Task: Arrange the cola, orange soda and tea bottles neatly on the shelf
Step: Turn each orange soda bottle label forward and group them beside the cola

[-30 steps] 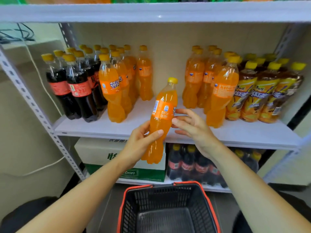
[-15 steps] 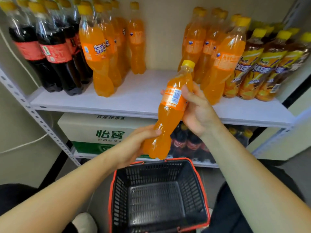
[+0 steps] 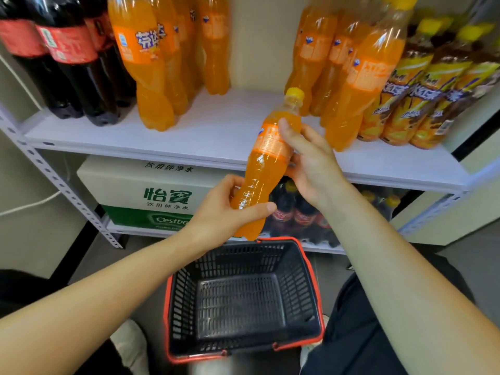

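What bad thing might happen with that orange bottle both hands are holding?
The yellow-capped plastic orange soda bottle is tilted in mid-air, left hand low, right hand at its label; a slip could drop it into the black, red-rimmed plastic basket below. Set down carelessly, it might topple the closely packed orange bottles standing on the white shelf.

One wide-angle view from the person's head looks forward and steeply down, close to the white shelf (image 3: 216, 136), whose board slants across the upper half. The top edge crops most of the standing bottles (image 3: 151, 77). The shopping basket (image 3: 300, 288) sits almost straight below. The left forearm (image 3: 94, 301) and right forearm (image 3: 392, 266) enter from the bottom corners.
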